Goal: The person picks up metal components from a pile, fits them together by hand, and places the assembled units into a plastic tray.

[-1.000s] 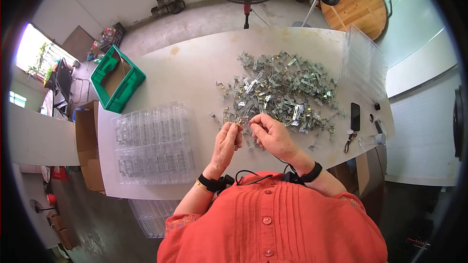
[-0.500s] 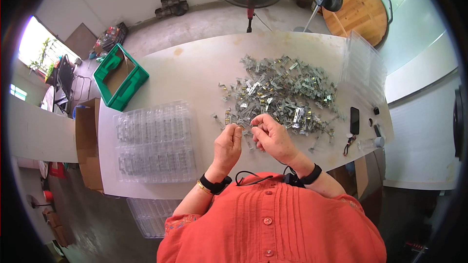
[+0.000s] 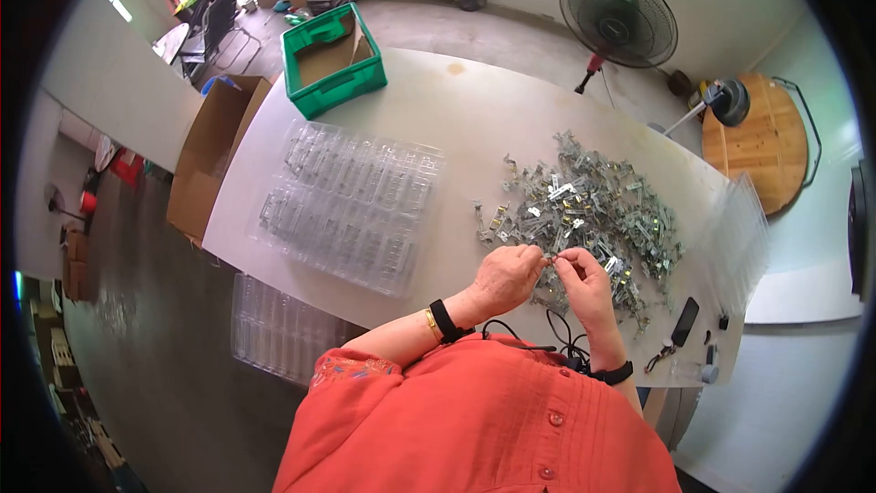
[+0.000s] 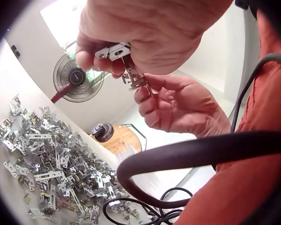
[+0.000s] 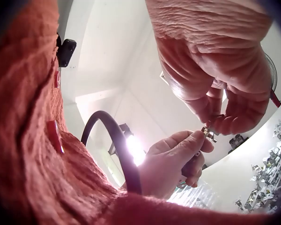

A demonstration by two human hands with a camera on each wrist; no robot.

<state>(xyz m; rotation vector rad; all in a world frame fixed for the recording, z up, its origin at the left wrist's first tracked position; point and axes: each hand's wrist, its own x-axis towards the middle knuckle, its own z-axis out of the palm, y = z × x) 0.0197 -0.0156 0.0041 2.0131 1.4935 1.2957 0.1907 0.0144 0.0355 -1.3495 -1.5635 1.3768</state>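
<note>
My left hand [image 3: 506, 276] grips a small metal bracket [image 4: 117, 50] with punched holes, its fingers curled round it. A narrower clip-like end [image 4: 135, 80] sticks out from that hand towards the other. My right hand [image 3: 589, 288] pinches a small thin piece [image 4: 149, 89] between thumb and fingertips, right at the clip end; I cannot tell what kind of piece it is. In the right wrist view the fingertips of both hands meet around the bracket's shiny end [image 5: 208, 134]. Beyond the hands lies a large heap of metal brackets [image 3: 584, 196], some with brass-coloured parts.
Clear plastic compartment trays [image 3: 351, 205] lie left on the white table [image 3: 465, 119]; more trays [image 3: 730, 228] stand at the right end. A green crate [image 3: 333, 91] sits at the far left. A phone [image 3: 684, 321] lies at right. Black cables [image 4: 201, 157] hang near the wrists.
The head view has swung left, so the table appears turned. My left hand has rotated, and the fingertips of both hands have come together at the bracket's end.
</note>
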